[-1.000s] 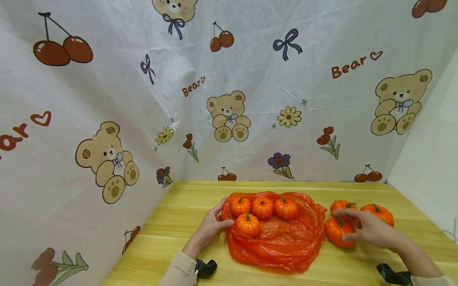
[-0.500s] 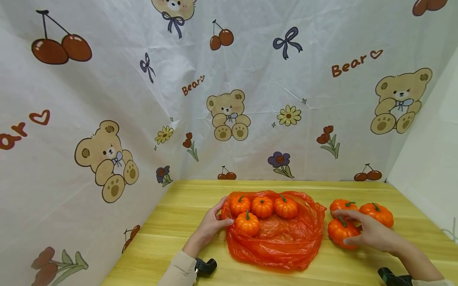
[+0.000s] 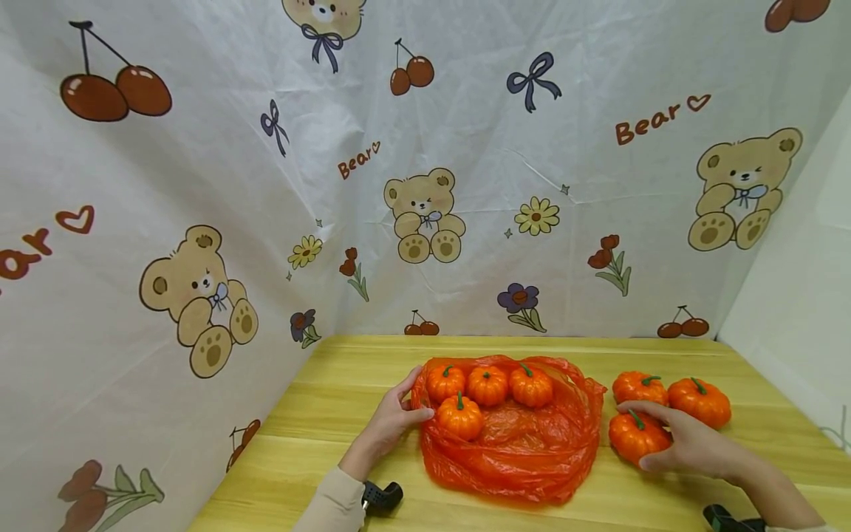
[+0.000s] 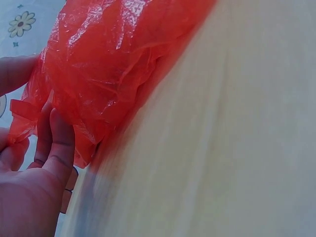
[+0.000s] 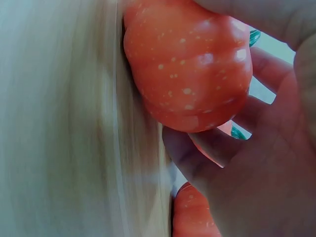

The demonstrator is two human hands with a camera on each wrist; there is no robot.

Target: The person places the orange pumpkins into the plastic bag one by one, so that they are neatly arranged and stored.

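Note:
A thin red plastic bag (image 3: pixel 512 473) lies spread on the table with its mouth up, and several small orange pumpkins (image 3: pixel 487 386) sit at its back and left. My left hand (image 3: pixel 388 421) pinches the bag's left edge; in the left wrist view, crumpled plastic (image 4: pixel 98 74) passes between the thumb and fingers (image 4: pixel 61 136). Right of the bag, my right hand (image 3: pixel 694 443) holds an orange pumpkin (image 3: pixel 634 437) with a green stem, thumb on the near side and fingers over the far side. Up close in the right wrist view, this pumpkin (image 5: pixel 192 69) shows yellow specks, low against the tabletop.
Two more pumpkins, one at the back (image 3: pixel 638 387) and one farther right (image 3: pixel 701 401), stand just behind my right hand. The wooden table (image 3: pixel 319 391) ends at a white bear-print curtain (image 3: pixel 465 281). Black wrist devices (image 3: pixel 382 496) sit near both forearms.
My right hand and its pumpkin have shifted slightly right, away from the bag, and the fingers sit lower around it. The left hand and the bag stay put.

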